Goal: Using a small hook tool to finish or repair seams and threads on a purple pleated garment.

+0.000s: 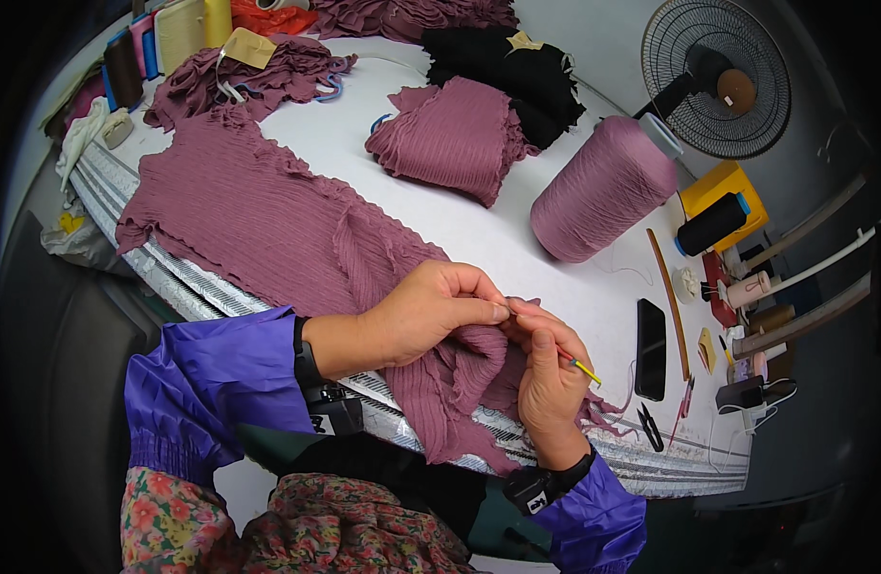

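Note:
A mauve ribbed knit piece [259, 220] stretches across the white table and drapes over its front edge, bunched under my hands. My left hand [412, 320] is closed, thumb and forefinger pinching the edge of the knit; the exact spot is small and partly hidden. Against those fingertips, my right hand [550, 378] is closed around a thin yellow-green tool with a red part [584, 369], hook-like in shape. Its working tip is hidden between the fingers. Loose mauve yarn ends [603, 409] trail beside my right wrist.
Right of my hands lie a black phone [651, 349], black thread snips [650, 427] and a wooden stick [668, 301]. Beyond stand a large mauve yarn cone [603, 191], a folded mauve knit bundle [450, 143], black knit pieces [503, 77] and a fan [716, 77].

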`<state>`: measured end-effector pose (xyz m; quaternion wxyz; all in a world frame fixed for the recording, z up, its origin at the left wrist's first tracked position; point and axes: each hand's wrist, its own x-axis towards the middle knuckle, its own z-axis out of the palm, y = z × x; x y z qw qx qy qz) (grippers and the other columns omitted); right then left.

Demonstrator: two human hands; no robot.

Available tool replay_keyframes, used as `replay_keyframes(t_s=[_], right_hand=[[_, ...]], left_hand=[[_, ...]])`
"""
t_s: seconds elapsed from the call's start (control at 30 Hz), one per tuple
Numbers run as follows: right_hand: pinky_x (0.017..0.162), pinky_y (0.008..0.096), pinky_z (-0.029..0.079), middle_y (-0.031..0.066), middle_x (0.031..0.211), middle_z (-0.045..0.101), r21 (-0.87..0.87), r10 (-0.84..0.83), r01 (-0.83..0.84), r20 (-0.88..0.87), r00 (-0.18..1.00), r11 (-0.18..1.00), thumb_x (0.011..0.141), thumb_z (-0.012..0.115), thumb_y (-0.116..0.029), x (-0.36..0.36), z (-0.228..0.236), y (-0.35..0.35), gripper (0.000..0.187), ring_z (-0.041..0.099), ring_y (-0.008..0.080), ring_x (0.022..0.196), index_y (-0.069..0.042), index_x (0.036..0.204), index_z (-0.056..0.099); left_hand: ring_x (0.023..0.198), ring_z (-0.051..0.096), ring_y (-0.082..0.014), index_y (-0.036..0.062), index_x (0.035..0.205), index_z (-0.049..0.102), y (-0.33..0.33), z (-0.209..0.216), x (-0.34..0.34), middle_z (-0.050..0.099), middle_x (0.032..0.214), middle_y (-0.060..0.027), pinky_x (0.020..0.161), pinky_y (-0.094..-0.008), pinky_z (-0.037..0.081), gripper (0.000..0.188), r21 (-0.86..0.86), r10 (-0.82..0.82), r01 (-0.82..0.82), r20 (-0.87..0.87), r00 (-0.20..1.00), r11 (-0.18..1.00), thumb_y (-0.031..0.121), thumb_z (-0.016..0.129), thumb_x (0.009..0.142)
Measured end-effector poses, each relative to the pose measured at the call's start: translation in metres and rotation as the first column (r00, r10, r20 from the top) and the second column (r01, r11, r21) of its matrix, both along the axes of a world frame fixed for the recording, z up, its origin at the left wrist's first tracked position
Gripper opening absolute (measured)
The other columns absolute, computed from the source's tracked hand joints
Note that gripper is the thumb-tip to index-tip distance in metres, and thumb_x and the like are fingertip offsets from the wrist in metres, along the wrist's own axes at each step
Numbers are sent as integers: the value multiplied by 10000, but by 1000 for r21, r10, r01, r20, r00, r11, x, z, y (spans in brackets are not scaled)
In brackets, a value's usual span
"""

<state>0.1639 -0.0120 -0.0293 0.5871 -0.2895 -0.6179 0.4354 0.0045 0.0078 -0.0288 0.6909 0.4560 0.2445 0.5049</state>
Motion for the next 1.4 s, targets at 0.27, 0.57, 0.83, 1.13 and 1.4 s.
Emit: replay_keyframes(t_s=[0.27, 0.57, 0.83, 1.13, 1.4], right_hand=[[770, 269, 446, 149, 971, 568, -3, 14, -14, -18, 1000, 1000, 862, 449, -51, -1, 3, -1, 151, 557, 172, 838, 45, 903, 558], [783, 316, 452, 176, 957, 561, -111, 90, -108, -157, 983, 988, 876, 442, -120, 1, 6, 0, 205, 557, 217, 850, 57, 888, 543], [792, 352, 454, 170, 965, 552, -270, 174, -264, -315, 933, 926, 885, 428, -152, 7, 10, 4, 226, 545, 236, 884, 48, 895, 532], [785, 351, 463, 143, 946, 551, -344, 177, -318, -385, 906, 883, 871, 455, -142, 0, 6, 10, 212, 542, 222, 891, 47, 917, 538], [794, 337, 463, 141, 943, 542, -296, 105, -204, -318, 942, 933, 859, 484, -148, 16, -6, 7, 213, 541, 213, 881, 50, 917, 537]], left_hand=[[727, 515, -64, -20, 812, 566, 0, 2, -1, 578, 791, -39, 646, -179, 415, 86, -5, -11, 11, -11, 1000, 1000, 59, 572, 776], [731, 522, -72, -24, 807, 570, -3, 3, -2, 581, 785, -47, 657, -184, 419, 84, -23, -24, 24, -7, 1000, 999, 52, 573, 772], [735, 529, -76, -30, 812, 580, -2, 5, 0, 590, 794, -55, 677, -192, 420, 93, -22, -50, 50, -12, 999, 999, 51, 575, 765], [691, 527, -73, -22, 789, 598, -3, 8, -9, 595, 751, -49, 617, -194, 417, 94, -34, 6, -11, -132, 991, 999, 64, 589, 754], [670, 536, -82, -34, 755, 586, 4, -4, 10, 594, 709, -54, 605, -199, 432, 81, 62, -38, 39, -16, 999, 997, 36, 592, 714]])
